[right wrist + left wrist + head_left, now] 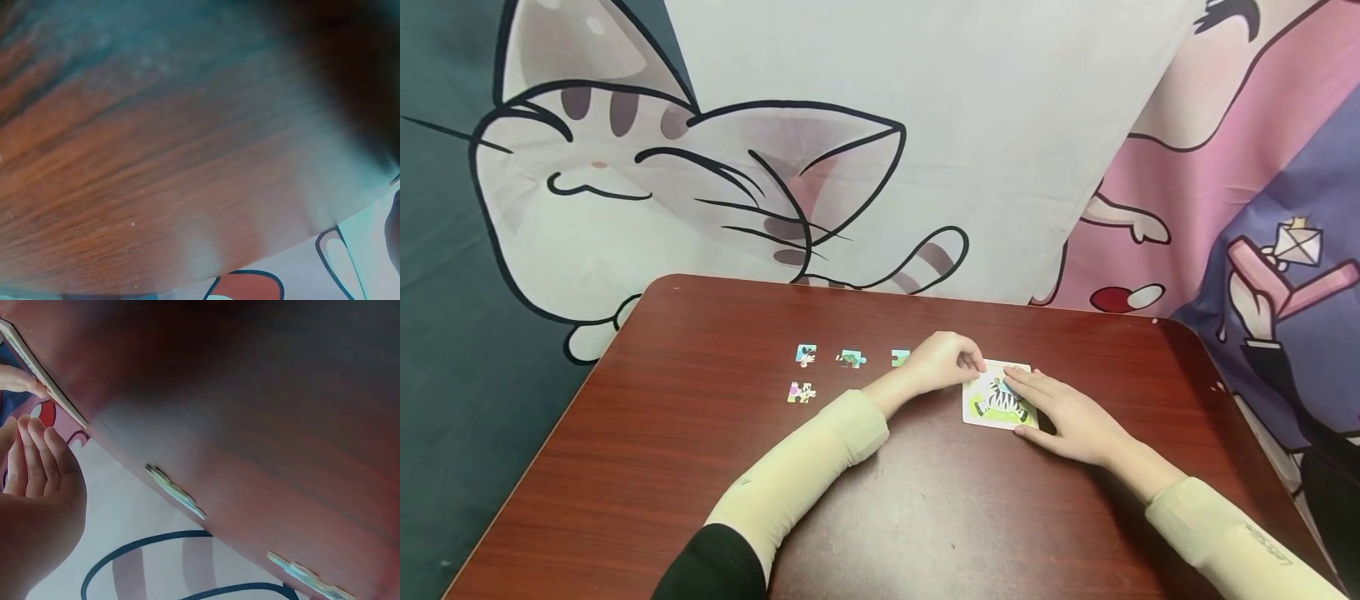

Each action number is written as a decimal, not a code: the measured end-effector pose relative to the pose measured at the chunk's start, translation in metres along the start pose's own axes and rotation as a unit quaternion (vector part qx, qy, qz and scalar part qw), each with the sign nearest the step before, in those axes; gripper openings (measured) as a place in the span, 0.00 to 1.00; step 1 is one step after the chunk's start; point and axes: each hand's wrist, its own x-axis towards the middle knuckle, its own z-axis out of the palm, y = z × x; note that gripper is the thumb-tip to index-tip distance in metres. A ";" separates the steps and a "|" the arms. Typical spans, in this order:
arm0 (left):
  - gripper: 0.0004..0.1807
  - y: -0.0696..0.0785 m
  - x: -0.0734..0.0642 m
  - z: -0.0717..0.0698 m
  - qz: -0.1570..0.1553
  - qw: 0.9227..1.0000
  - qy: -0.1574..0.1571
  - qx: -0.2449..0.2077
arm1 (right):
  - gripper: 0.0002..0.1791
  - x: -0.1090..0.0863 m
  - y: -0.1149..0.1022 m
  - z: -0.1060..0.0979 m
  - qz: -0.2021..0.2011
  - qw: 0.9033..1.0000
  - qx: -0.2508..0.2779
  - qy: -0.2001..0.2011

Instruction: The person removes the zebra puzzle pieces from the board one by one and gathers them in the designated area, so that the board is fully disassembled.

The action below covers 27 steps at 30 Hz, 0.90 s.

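Observation:
A small square picture puzzle of a zebra on green ground with a pale border lies on the table. My right hand rests along its right side, fingers extended, with fingertips over the upper right and the thumb at the lower right corner. In the left wrist view, a right-hand finger lies at the board's edge. My left hand is at the board's upper left corner, fingers bent and thumb close to the index finger. I cannot tell whether a piece sits between those fingertips.
Left of the board lie several loose jigsaw pieces: a blue one, a green-and-blue one, one partly behind the left hand, and a pink-and-white one. The brown table meets a cartoon-printed cloth at its far edge.

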 end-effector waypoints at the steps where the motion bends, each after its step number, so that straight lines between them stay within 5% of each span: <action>1: 0.03 0.001 0.001 0.001 -0.002 1.000 -0.001 0.000 | 0.44 0.000 0.000 0.000 -0.001 1.000 0.000 0.001; 27: 0.05 0.007 0.027 0.023 -0.028 0.997 -0.035 0.065 | 0.45 -0.004 0.005 0.002 -0.019 1.000 -0.007 0.020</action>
